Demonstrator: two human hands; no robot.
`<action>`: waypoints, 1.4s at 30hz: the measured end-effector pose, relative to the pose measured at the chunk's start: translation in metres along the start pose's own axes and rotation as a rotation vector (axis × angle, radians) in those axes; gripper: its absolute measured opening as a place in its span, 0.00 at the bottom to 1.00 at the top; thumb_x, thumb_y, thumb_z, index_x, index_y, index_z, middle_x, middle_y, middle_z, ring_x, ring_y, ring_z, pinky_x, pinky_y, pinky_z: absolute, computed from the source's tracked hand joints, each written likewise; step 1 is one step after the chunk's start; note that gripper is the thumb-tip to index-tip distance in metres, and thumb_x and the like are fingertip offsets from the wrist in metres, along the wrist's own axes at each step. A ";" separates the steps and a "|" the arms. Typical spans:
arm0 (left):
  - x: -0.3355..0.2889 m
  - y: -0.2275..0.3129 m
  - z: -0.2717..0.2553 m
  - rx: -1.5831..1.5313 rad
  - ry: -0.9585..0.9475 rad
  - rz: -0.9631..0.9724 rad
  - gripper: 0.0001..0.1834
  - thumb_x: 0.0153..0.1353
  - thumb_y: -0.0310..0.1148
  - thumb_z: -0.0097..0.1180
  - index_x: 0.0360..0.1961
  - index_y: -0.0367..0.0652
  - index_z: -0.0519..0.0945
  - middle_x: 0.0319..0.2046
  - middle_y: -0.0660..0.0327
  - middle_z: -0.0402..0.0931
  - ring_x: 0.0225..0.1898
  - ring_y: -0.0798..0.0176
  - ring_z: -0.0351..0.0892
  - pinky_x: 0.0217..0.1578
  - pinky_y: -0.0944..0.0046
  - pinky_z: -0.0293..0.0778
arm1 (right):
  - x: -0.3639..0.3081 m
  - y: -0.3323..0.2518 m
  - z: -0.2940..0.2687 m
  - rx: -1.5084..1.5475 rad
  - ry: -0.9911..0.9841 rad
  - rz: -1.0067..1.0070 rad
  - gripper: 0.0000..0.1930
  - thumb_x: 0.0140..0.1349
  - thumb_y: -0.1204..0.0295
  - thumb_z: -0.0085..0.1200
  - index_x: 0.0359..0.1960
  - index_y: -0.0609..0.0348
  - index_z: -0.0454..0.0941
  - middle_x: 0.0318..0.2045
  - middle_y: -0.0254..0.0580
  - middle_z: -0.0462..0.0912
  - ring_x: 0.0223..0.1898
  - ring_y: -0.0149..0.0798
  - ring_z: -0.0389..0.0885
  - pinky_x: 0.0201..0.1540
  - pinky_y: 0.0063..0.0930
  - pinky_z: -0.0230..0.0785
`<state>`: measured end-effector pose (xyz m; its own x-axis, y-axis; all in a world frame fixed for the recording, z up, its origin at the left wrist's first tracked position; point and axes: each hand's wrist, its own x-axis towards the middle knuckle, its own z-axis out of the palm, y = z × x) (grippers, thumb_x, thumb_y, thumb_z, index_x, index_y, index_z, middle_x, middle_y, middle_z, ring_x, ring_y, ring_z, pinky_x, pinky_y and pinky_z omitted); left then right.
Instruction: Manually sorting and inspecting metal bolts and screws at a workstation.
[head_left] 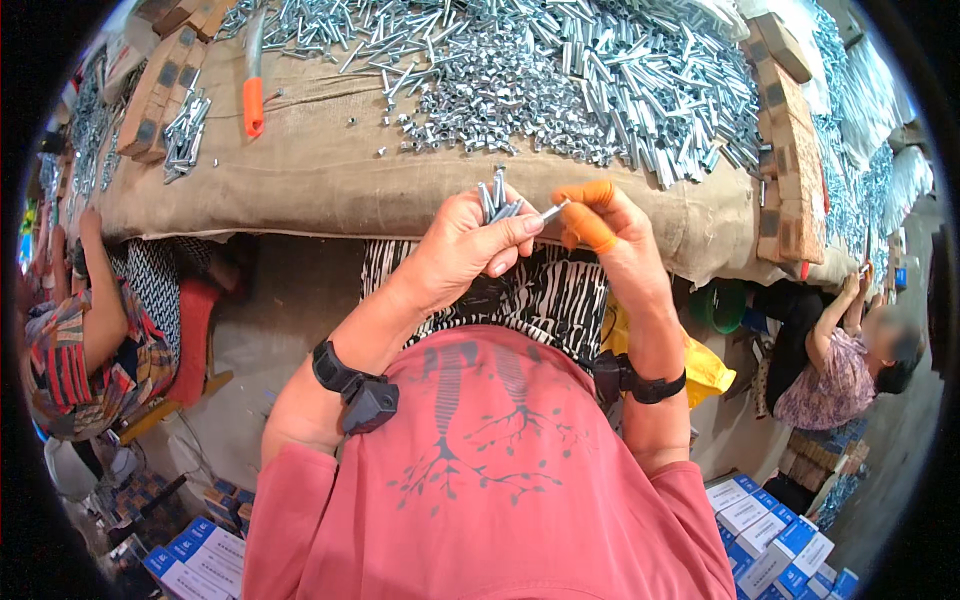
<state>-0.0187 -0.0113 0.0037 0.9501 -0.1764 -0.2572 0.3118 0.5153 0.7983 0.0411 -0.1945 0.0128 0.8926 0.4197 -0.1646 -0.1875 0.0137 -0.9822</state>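
Observation:
My left hand is closed around several slim metal bolts, whose ends stick up past the fingers. Close to its thumb, my right hand, with orange covers on its fingertips, pinches the end of one thin metal piece; whether it is a bolt or a sleeve I cannot tell. Both hands hover over my lap at the near edge of the cloth-covered table. Beyond them lies a heap of short metal rings or nuts, with longer metal sleeves to its right and loose bolts behind.
A tool with an orange handle lies at the left. Wooden blocks and more blocks border the table. People sit at both sides, one in a patterned shirt. Blue-and-white boxes are stacked behind me.

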 end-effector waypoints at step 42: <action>0.005 0.011 0.016 -0.219 0.052 -0.172 0.18 0.69 0.34 0.51 0.56 0.37 0.69 0.32 0.59 0.78 0.26 0.70 0.78 0.19 0.74 0.66 | 0.023 0.002 -0.037 0.028 0.302 -0.118 0.11 0.68 0.69 0.55 0.48 0.61 0.78 0.37 0.34 0.82 0.30 0.23 0.76 0.34 0.17 0.70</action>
<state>-0.0106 -0.0195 0.0200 0.8805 -0.2364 -0.4110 0.4574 0.6518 0.6049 0.0762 -0.2185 0.0034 0.9894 0.1255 -0.0737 -0.0832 0.0724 -0.9939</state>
